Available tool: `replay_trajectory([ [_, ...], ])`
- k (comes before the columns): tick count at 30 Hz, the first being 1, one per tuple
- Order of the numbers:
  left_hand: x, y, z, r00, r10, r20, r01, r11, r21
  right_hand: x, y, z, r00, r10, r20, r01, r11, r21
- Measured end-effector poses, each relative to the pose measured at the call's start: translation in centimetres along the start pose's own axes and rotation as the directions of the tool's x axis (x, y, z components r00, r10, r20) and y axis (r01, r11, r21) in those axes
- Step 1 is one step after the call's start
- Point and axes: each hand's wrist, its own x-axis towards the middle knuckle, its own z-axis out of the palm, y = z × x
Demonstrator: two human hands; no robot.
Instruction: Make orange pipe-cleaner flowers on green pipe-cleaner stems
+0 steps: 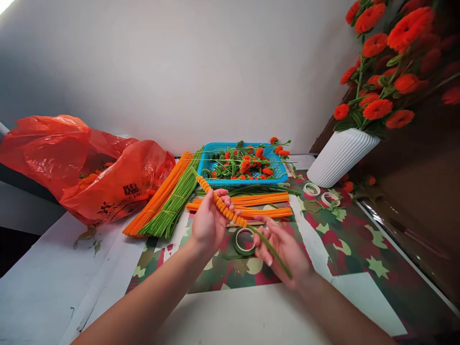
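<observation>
My left hand (pixel 212 218) has its fingers closed round an orange pipe cleaner coil (pixel 223 207), wound in a row of small loops along a green pipe cleaner stem (pixel 275 254). The coil slants from upper left to lower right above the table. My right hand (pixel 280 244) holds the lower part of the green stem between thumb and fingers, its tip sticking out past the palm. Behind the hands, a roll of green tape (pixel 245 240) lies on the patterned cover. Orange pipe cleaners (pixel 266 212) lie in loose bundles just beyond.
A blue basket (pixel 244 182) holds orange flowers with green stems. Left of it are tied orange (pixel 161 196) and green pipe cleaner bundles (pixel 176 201) and a red plastic bag (pixel 108 182). At right stand a white vase (pixel 341 155) of orange flowers and two tape rolls (pixel 311 189).
</observation>
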Motion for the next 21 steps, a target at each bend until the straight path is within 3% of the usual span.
replay_trajectory([
  [2, 0.3, 0.2, -0.4, 0.999, 0.044, -0.030, -0.040, 0.993, 0.115, 0.2, -1.4, -0.5, 1.000, 0.002, -0.025, 0.000, 0.995, 0.097],
  [5, 0.1, 0.0, -1.0, 0.994, 0.107, -0.032, -0.094, 0.957, 0.274, 0.2, -2.4, -1.1, 0.992, -0.090, -0.087, 0.101, 0.986, 0.129],
  [9, -0.7, -0.9, -1.6, 0.988, 0.154, 0.012, -0.144, 0.884, 0.444, 0.3, -1.7, -1.2, 0.947, -0.300, -0.116, 0.289, 0.952, -0.105],
  [12, -1.3, -1.3, -2.1, 0.989, 0.100, 0.110, -0.148, 0.744, 0.652, 0.7, -1.0, -1.4, 0.874, -0.449, -0.187, 0.358, 0.854, -0.376],
  [14, -1.9, -1.2, -2.3, 0.977, 0.020, 0.211, -0.189, 0.528, 0.828, 0.9, -0.9, -1.6, 0.797, -0.577, -0.179, 0.386, 0.714, -0.583],
  [15, -2.3, -1.1, -2.4, 0.963, -0.033, 0.269, -0.237, 0.378, 0.895, 0.8, -0.9, -1.6, 0.743, -0.656, -0.133, 0.412, 0.604, -0.682],
  [17, -3.1, -0.8, -2.4, 0.921, -0.159, 0.355, -0.343, 0.094, 0.934, 0.6, -1.1, -1.5, 0.588, -0.807, 0.051, 0.479, 0.297, -0.826],
  [19, -3.9, -0.5, -2.4, 0.879, -0.289, 0.380, -0.427, -0.119, 0.896, 0.2, -1.3, -1.2, 0.442, -0.849, 0.291, 0.523, -0.020, -0.852],
  [20, -4.2, -0.4, -2.4, 0.861, -0.337, 0.381, -0.459, -0.193, 0.867, 0.0, -1.3, -1.0, 0.420, -0.818, 0.393, 0.537, -0.125, -0.834],
  [21, -4.5, -0.3, -2.4, 0.847, -0.370, 0.381, -0.484, -0.243, 0.841, 0.0, -1.3, -0.9, 0.437, -0.771, 0.462, 0.549, -0.179, -0.817],
])
